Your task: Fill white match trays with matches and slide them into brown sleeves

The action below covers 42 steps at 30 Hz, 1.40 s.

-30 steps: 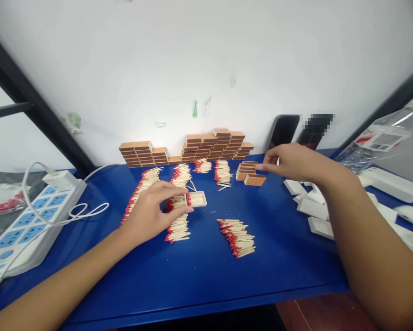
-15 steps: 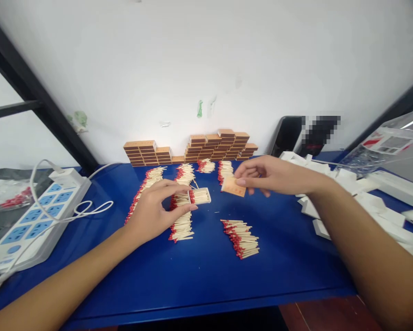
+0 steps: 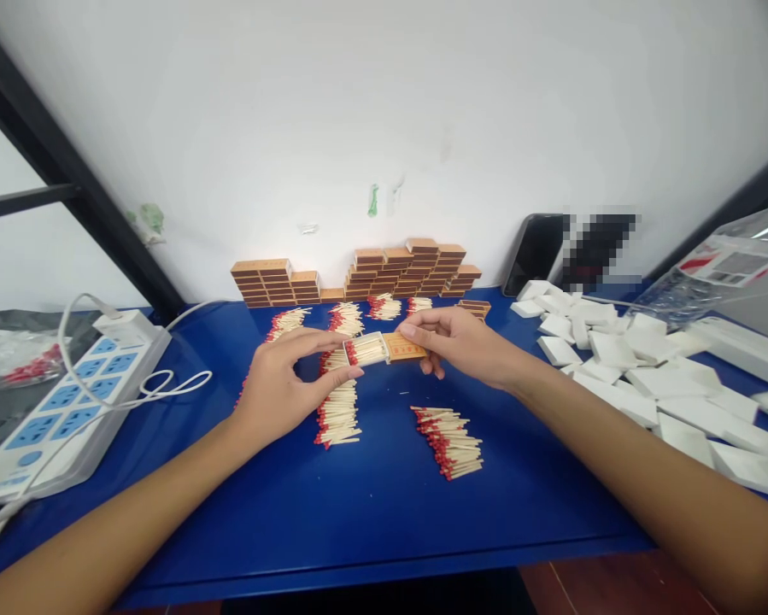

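Note:
Between thumb and fingers my left hand (image 3: pixel 287 371) grips a white matchbox tray (image 3: pixel 366 350) filled with red-tipped matches. My right hand (image 3: pixel 454 342) pinches an orange matchbox sleeve (image 3: pixel 404 346) by its right part. The tray's right end meets the sleeve's left opening; whether it has entered cannot be made out. Below the tray, a long row of loose matches (image 3: pixel 338 410) lies on the blue table (image 3: pixel 281 530). Another pile of matches (image 3: pixel 448 442) lies nearer the front, right of that row. My left hand partly hides a further row of matches (image 3: pixel 287 323).
Stacked matchboxes (image 3: pixel 400 273) line the wall, with a shorter stack (image 3: pixel 261 282) at left. White trays (image 3: pixel 640 363) are heaped at right, near a phone (image 3: pixel 534 254) leaning on the wall. A power strip (image 3: pixel 69 410) with looping white cable lies at left.
My right hand has moved left with the sleeve, bringing it against the tray's right end. The tray has tilted slightly. An orange sleeve and more white trays are uncovered at right.

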Motion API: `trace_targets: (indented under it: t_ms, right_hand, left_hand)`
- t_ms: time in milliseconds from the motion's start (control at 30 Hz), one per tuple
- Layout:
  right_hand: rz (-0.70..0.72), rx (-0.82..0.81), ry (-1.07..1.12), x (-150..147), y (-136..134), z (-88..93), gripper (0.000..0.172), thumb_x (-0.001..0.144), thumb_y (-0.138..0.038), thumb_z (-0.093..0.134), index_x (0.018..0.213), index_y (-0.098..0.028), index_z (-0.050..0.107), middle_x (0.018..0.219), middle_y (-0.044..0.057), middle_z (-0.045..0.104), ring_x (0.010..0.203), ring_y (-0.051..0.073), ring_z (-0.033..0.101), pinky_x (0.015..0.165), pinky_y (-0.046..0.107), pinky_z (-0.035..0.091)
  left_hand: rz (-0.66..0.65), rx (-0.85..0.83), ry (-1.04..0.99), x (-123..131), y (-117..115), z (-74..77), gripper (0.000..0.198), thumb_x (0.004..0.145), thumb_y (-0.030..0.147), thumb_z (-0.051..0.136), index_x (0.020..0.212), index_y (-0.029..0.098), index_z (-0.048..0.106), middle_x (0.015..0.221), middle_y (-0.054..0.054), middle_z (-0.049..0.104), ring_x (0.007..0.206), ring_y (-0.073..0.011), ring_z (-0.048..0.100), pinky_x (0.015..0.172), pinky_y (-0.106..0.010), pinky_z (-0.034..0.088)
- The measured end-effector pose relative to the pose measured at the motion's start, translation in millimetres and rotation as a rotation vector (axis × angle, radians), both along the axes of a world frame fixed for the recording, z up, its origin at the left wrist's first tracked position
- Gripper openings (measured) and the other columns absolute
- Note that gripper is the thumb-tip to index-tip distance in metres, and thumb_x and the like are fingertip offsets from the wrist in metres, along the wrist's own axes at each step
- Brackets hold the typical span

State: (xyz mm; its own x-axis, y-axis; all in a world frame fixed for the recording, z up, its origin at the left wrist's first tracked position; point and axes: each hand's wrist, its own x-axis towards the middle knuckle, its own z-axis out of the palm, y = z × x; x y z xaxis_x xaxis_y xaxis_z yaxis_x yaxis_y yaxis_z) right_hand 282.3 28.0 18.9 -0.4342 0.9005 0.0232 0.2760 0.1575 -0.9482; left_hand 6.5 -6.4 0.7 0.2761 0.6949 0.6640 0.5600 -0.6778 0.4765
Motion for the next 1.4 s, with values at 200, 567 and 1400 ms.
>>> trace_targets:
  t_ms: [200,567,1400]
  right_hand:
    - [-0.049,-0.042,0.152,-4.0,-0.6,-2.9,0.044,0.088,-0.061,0.076,0.093,-0.018,0.066,0.065,0.000,0.069,0.050,0.012,0.065,0.043,0.022,0.051]
    - [-0.077,0.055,0.103,-6.5,-4.6,0.4,0.047,0.088,-0.064,0.075,0.096,-0.018,0.066,0.060,0.000,0.070,0.045,0.012,0.062,0.041,0.022,0.047]
    - [-0.089,0.078,0.224,-15.2,-12.0,-2.0,0.044,0.089,-0.061,0.074,0.095,-0.018,0.069,0.075,0.004,0.074,0.059,0.017,0.074,0.043,0.024,0.057]
  left_hand:
    - [-0.018,-0.022,0.036,-0.7,1.4,0.0,0.037,0.081,0.042,0.088,0.112,0.025,0.079,0.110,-0.003,0.081,0.098,-0.0209,0.076,0.093,-0.033,0.060]
    - [0.012,-0.106,-0.033,-0.5,0.2,-0.4,0.038,0.079,0.040,0.090,0.112,0.026,0.079,0.109,-0.002,0.081,0.095,-0.0213,0.078,0.090,-0.033,0.061]
    - [0.042,-0.078,0.001,2.1,-2.1,1.7,0.040,0.083,0.050,0.085,0.112,0.024,0.080,0.111,-0.005,0.082,0.095,-0.0235,0.079,0.090,-0.037,0.065]
